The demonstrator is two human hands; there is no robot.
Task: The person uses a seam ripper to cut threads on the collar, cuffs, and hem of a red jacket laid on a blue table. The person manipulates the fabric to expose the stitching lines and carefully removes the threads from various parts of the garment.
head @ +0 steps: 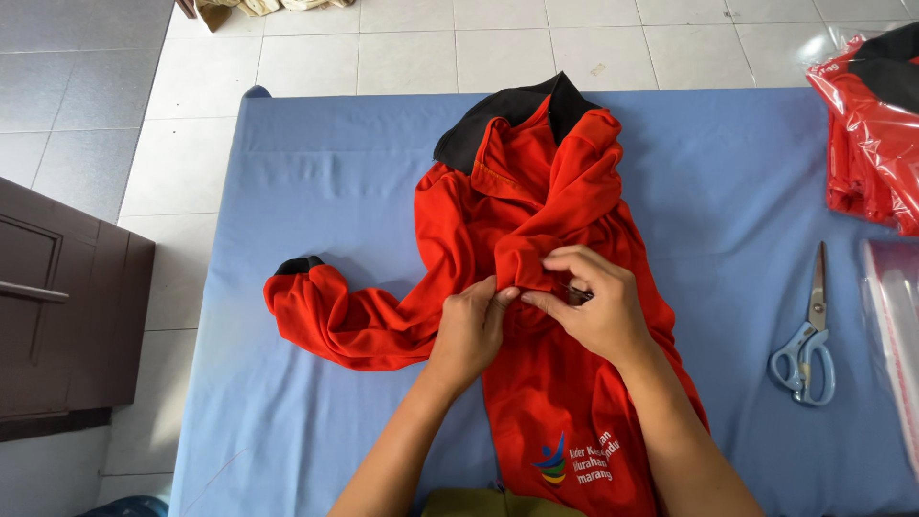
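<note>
A red long-sleeved shirt [459, 230] with a black collar and black cuffs lies on a blue table cover [316, 163]. One sleeve stretches out to the left; the other is folded across the chest. My left hand [472, 330] pinches the red cloth at the shirt's middle. Right beside it, my right hand [593, 302] grips the end of the folded sleeve. Fingers of both hands meet at the same spot. A coloured printed emblem with white lettering shows low on the shirt [574, 464].
Scissors [809, 340] with light blue handles lie on the cover at the right. Clear plastic bags [895, 316] sit at the right edge, and bagged red shirts [876, 134] are stacked at the far right. A dark wooden cabinet [67, 306] stands left on the tiled floor.
</note>
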